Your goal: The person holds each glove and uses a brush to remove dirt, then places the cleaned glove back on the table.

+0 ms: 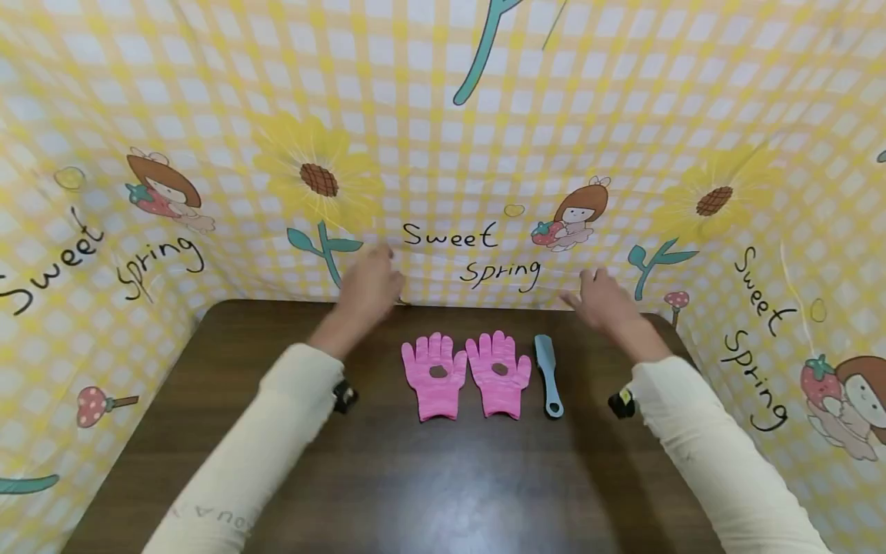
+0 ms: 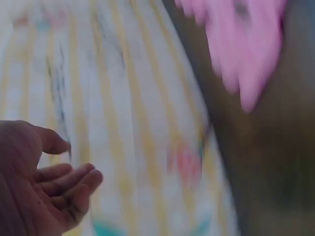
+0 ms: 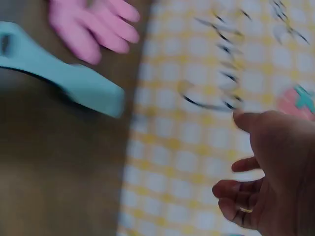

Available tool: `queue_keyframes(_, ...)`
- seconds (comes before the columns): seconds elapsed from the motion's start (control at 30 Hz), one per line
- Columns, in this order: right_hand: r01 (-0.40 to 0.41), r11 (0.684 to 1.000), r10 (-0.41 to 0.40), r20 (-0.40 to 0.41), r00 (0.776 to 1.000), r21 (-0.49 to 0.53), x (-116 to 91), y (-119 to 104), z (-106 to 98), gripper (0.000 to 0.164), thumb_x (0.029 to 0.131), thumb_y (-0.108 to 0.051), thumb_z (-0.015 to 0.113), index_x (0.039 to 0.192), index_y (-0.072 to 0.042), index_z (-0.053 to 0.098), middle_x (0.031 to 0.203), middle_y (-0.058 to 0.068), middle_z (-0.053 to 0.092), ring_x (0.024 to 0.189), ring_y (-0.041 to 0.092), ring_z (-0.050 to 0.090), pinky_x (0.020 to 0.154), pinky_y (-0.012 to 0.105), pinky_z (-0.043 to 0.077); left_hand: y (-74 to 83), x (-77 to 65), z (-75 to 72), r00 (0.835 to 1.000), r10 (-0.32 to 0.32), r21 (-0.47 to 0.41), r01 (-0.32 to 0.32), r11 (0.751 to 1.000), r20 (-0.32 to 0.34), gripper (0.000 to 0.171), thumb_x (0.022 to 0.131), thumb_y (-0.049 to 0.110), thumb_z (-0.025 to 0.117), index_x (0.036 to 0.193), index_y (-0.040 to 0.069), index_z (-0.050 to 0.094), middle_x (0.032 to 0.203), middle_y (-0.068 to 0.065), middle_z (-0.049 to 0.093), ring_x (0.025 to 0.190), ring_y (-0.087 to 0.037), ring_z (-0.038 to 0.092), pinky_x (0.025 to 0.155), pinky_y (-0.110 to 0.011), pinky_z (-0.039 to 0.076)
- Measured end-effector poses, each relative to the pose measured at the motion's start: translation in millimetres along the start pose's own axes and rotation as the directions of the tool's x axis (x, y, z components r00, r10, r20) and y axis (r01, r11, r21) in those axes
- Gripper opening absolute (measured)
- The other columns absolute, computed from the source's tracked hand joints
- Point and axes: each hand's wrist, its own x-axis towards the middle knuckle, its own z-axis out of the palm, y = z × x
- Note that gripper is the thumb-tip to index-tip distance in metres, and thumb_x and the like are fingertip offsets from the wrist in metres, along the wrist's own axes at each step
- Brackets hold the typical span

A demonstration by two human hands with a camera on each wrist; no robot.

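Note:
A pair of pink knit gloves lies flat side by side on the table, fingers toward the back edge: the left glove (image 1: 436, 385) and the right glove (image 1: 500, 385), each with a dark oval patch. To their right is a light-blue brush-like tool (image 1: 547, 369) with a hole in its handle; its underside is hidden. My left hand (image 1: 370, 285) is raised beyond the gloves near the back edge, its fingers loosely bent and holding nothing. Past the tool, my right hand (image 1: 602, 300) hovers at the back right, also holding nothing, with its thumb apart from the bent fingers (image 3: 241, 194).
A dark brown wooden table (image 1: 429, 492) has its back edge against a yellow-and-white checked cloth (image 1: 450, 177). The cloth, printed with flowers and lettering, hangs along the back and both sides. Dark wrist cameras (image 1: 344, 396) are strapped at both sleeves.

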Motion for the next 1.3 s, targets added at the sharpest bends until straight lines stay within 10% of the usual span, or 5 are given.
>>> queue_keyframes(0.23,0.019,1.0,-0.019,0.061,0.998,0.002,-32.3,-6.0,63.6,0.059,0.106,-0.038,0.05,0.138,0.011,0.049,0.138,0.038,0.048,0.12,0.053,0.057,0.094,0.066,0.051,67.6,-55.3,76.1,0.977,-0.103,-0.3,0.156,0.941,0.185,0.033,0.093,0.013,0.066,0.122,-0.002,0.063,0.09,-0.012,0.074,0.073,-0.023,0.068,0.068,-0.035,0.058)
queue_keyframes(0.43,-0.001,1.0,0.0,0.039,0.999,0.021,-56.9,-16.8,94.7,0.047,0.101,-0.036,0.059,0.118,0.008,0.059,0.114,0.03,0.063,0.101,0.047,0.066,0.08,0.06,0.057,91.9,-80.2,134.9,0.937,-0.177,-0.242,0.254,0.936,0.3,0.044,0.092,0.017,0.071,0.123,-0.012,0.059,0.106,-0.024,0.069,0.094,-0.037,0.067,0.083,-0.049,0.058)
queue_keyframes(0.83,-0.068,0.995,0.065,0.044,0.997,0.068,-66.6,-22.4,118.4,0.045,0.1,-0.04,0.061,0.108,0.004,0.06,0.096,0.018,0.061,0.077,0.028,0.058,0.062,0.044,0.052,122.1,-72.8,183.2,0.919,-0.343,-0.023,0.354,0.935,0.196,0.053,0.095,0.032,0.067,0.123,-0.011,0.054,0.111,-0.029,0.058,0.105,-0.04,0.058,0.093,-0.048,0.053)
queue_keyframes(1.07,-0.079,0.994,0.078,0.019,0.997,0.072,-63.1,-23.7,122.3,0.052,0.098,-0.045,0.063,0.109,0.005,0.063,0.099,0.02,0.064,0.078,0.029,0.06,0.061,0.045,0.053,132.9,-57.5,208.0,0.857,-0.477,0.091,0.469,0.879,0.196,0.066,0.092,0.039,0.072,0.138,-0.003,0.05,0.125,-0.029,0.055,0.115,-0.044,0.053,0.086,-0.057,0.057)
queue_keyframes(1.3,-0.107,0.991,0.108,-0.009,0.994,0.08,-57.5,-25.9,129.2,0.054,0.094,-0.047,0.069,0.106,0.006,0.066,0.1,0.021,0.066,0.08,0.031,0.062,0.065,0.05,0.055,139.0,-50.7,219.1,0.836,-0.517,0.094,0.509,0.856,0.183,0.044,0.106,0.016,0.045,0.145,-0.005,0.047,0.127,-0.032,0.052,0.115,-0.048,0.052,0.087,-0.061,0.054)
